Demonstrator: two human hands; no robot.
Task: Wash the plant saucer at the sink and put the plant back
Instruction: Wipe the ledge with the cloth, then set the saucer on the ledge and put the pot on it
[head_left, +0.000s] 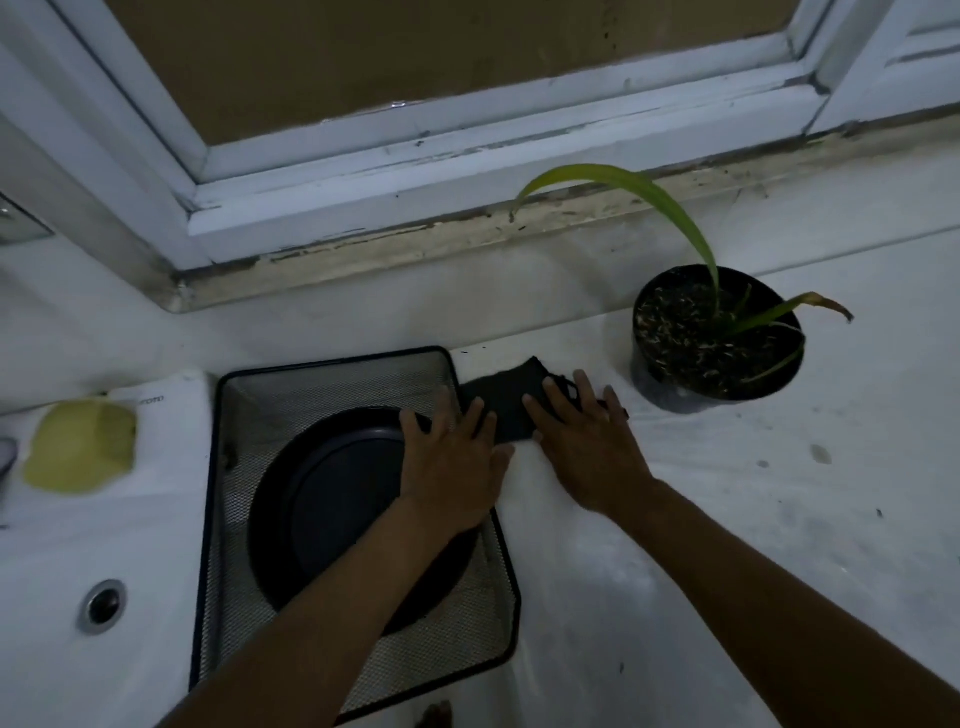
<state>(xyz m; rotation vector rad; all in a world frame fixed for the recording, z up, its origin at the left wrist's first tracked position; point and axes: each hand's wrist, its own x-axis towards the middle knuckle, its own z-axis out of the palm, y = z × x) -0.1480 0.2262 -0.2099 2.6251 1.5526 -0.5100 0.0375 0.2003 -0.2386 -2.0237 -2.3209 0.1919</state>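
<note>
My left hand (452, 462) lies flat, fingers straight, over the right rim of the saucer (332, 499) in the mesh tray (332, 384) lower centre, right hand (587, 447) flat on the black cloth (511, 397) mid-frame, potted plant (717, 332) at right; risk: dragging the cloth could snag the tray and jolt the saucer.

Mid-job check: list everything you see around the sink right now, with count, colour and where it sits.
saucer: one, black, lying in the mesh tray.
mesh tray: one, black wire, left of the cloth.
cloth: one, black, on the counter between tray and pot.
potted plant: one, green leaves in a black pot, on the counter at right, not on the saucer.
yellow pad: one, far left; sponge or cloth, cannot tell.
drain: one, metal, lower left.
window frame: one, white, behind.
left hand: flat on the saucer's right rim.
right hand: flat on the cloth.
</note>
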